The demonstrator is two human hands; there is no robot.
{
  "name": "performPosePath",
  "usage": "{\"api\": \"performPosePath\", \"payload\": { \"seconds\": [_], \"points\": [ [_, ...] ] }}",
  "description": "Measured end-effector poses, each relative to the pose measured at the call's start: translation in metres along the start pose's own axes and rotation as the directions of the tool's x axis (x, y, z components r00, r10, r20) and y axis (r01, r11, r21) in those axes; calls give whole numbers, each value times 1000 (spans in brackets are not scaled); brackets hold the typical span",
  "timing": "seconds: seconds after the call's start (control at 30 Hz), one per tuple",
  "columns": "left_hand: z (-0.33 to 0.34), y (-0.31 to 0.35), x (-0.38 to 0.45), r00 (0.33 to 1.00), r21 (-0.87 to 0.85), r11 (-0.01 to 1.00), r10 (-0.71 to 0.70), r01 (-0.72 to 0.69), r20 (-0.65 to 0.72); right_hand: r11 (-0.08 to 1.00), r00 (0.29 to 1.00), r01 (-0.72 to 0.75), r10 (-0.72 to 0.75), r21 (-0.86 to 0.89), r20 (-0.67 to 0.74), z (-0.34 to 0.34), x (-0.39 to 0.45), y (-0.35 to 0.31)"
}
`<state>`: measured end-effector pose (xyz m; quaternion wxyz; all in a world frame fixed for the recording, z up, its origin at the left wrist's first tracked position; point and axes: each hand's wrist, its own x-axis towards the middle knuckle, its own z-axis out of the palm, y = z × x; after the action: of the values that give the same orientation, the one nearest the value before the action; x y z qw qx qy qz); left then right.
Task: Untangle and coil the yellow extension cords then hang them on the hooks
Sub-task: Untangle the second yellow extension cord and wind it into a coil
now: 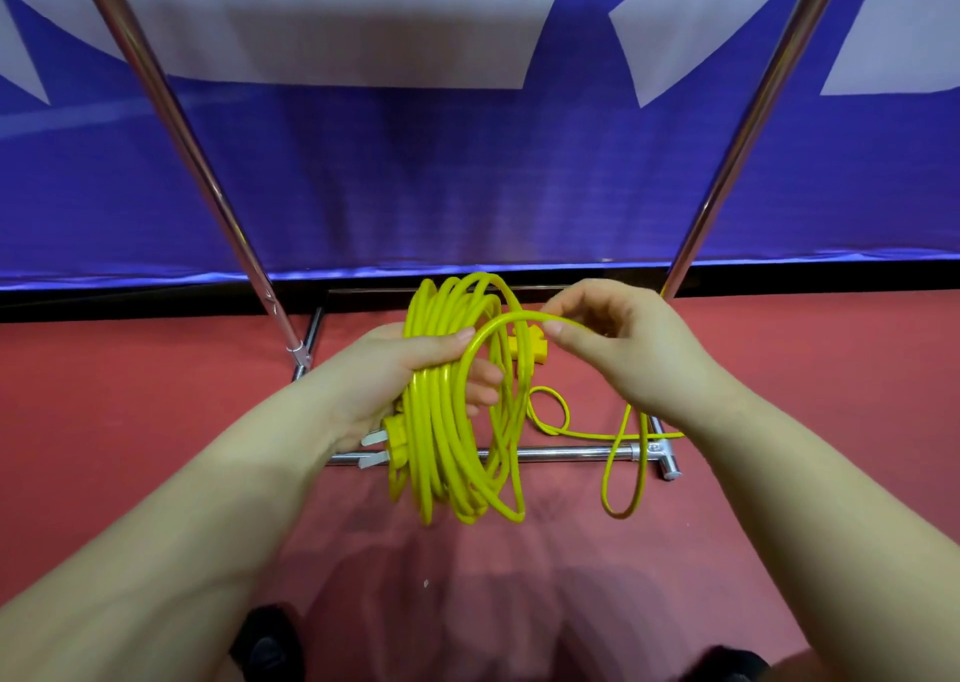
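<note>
Two hands on upright yellow cord coil (457,411), left hand (400,374) gripping, right hand (618,348) pinching loop.

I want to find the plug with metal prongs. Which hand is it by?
The left hand. The pronged plug pokes out below it, under the coil. The right hand only pinches a bare loop of cord.

One yellow cord (447,421), two hands.

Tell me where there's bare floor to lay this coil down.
Bare red floor lies left of the rack's left pole, and more beneath the coil, nearer you. It's crowded right of the coil: loose cord loops over the rack's base bar.
</note>
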<state>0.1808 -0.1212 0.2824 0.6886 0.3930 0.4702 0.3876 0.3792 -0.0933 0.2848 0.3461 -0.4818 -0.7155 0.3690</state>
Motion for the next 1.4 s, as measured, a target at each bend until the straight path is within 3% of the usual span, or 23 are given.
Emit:
{"api": "performPosePath", "payload": {
  "seconds": [0.2,0.27,0.37,0.43,0.6,0.73,0.83,0.97,1.2,1.3,1.4],
  "points": [
    [6,-5,1,1000,53,999,5,-6,14,1000,979,24,-21,-15,203,14,-8,-10],
    [5,-9,4,999,85,996,-2,-1,36,997,993,17,-7,-80,118,18,-7,-7],
    [4,-13,8,992,108,994,-10,-4,125,989,992,-34,15,-147,-124,9,-3,0],
    [7,-14,8,989,94,996,-14,0,146,985,981,-52,20,-163,-194,2,-2,4],
    [13,-12,7,989,9,999,-47,47,142,995,1000,0,-2,-99,-23,7,-3,2],
    [13,-14,9,992,11,999,-47,46,121,996,999,-27,23,-80,-49,6,-3,-2],
    [12,-13,9,989,-3,1000,-6,7,147,944,984,-165,178,-285,22,4,-5,-3],
    [9,-9,10,993,-132,991,47,-32,107,811,854,-366,488,-458,182,4,-6,9],
    [-13,2,18,994,-347,934,49,-81,-98,733,769,-303,566,-609,298,5,-11,35],
    [-16,4,19,978,-313,938,97,-151,-183,820,809,-393,524,-417,267,5,-8,29],
    [-16,2,17,967,-126,976,151,-179,-203,848,831,-529,509,36,224,4,-4,18]
  ]
}}
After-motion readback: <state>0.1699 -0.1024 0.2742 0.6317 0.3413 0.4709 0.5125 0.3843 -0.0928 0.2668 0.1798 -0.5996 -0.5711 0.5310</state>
